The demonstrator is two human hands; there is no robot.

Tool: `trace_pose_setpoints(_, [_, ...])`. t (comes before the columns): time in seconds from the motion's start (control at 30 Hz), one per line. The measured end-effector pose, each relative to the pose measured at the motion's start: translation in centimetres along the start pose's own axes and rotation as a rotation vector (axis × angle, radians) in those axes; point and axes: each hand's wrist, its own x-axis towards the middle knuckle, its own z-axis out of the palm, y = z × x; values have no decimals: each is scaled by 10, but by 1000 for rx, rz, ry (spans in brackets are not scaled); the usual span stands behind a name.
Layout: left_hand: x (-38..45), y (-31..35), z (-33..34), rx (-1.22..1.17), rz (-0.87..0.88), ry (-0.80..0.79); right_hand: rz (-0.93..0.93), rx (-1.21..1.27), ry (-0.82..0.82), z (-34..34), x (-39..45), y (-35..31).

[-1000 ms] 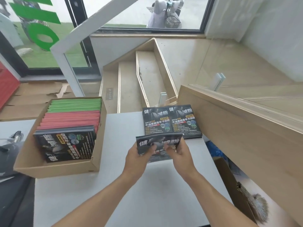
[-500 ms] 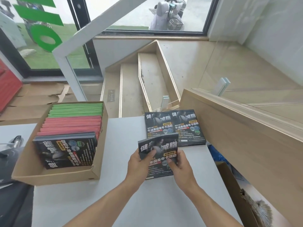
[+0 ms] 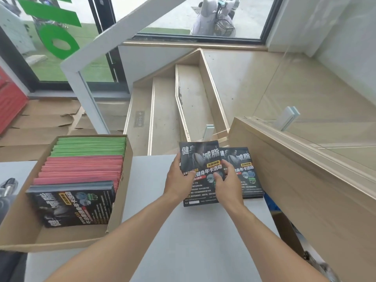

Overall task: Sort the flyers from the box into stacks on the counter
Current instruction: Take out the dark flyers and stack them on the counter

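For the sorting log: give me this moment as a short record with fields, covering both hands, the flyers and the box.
left hand: grips the left edge of the held black flyer bundle
right hand: fingers curled on the bundle's right side
held bundle: upright print, over the left black stack
right black stack: flat on the white counter, beside the bundle
cardboard box: on the counter's left
box contents: green flyers at the far end, red flyers in the middle, black flyers nearest

Both bare forearms reach forward, converging. The left hand grips with its thumb curled inward on top; the right hand pinches alongside, fingers bent, wrists nearly level.
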Motion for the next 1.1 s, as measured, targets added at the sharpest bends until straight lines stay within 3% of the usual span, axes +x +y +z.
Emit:
trace_pose_setpoints(0.13, [23,-1,1,179,-53,-111,9,-194,-2,6,19,-2])
trace_pose_setpoints(0.23, [30,-10,2,265,-83,-167,-45,-500,-4,12,26,6])
trace_pose_setpoints(0.47, [39,-20,1,281,-112,-219,-155,-860,18,12,32,19])
trace_pose_setpoints(0.57, [39,-18,-1,241,-155,-251,-236,-877,12,13,30,23])
trace_pose_setpoints(0.77, [38,-16,0,128,-227,-249,-394,-951,-528,12,21,25])
trace_pose_setpoints(1.1, [44,-6,15,44,-263,-247,-335,-907,-474,18,31,21])
